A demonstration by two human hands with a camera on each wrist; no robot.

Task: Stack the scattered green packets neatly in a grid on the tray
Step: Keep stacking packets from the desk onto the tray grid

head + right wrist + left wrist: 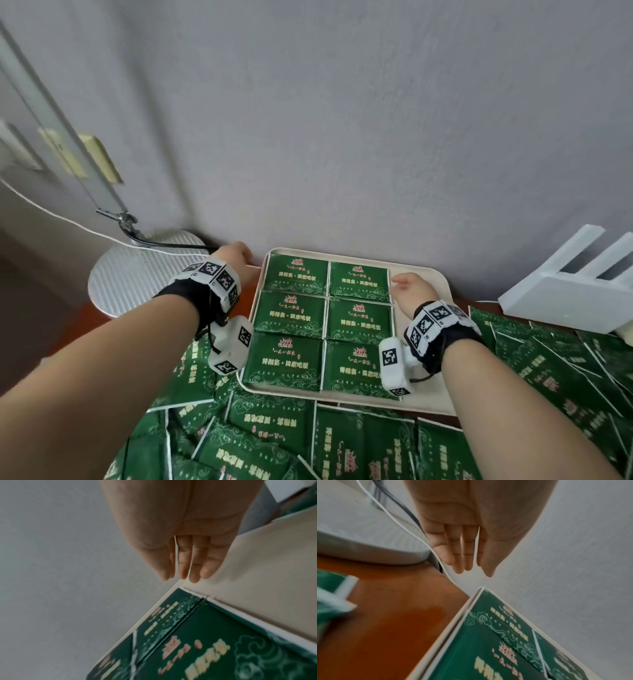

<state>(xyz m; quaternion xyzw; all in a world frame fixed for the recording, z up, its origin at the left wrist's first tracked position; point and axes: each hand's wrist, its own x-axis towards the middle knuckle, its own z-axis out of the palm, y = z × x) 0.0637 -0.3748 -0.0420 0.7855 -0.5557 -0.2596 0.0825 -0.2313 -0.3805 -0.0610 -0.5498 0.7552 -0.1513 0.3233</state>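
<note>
my left hand (pixel 234 253) and right hand (pixel 412 289) hang flat and empty. six green packets (pixel 323 325) fill the tray (pixel 428 346) from its left edge; loose packets (pixel 274 431) crowd the table's near edge. they look light, slick and floppy; i'd pinch one by a short edge.

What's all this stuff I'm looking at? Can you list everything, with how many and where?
Tray: one, cream, against the wall; bare strip on its right side.
Packets on tray: six visible on top, green, two columns by three rows.
Loose packets: many, green, scattered on the table around the tray's near side and right.
Table: one, reddish-brown.
Lamp base: one, silvery ribbed disc, left of tray, with cables.
White rack: one, far right.
Wall: grey.
Left hand: open, empty, beside the tray's far-left corner.
Right hand: open, empty, over the bare strip.
</note>
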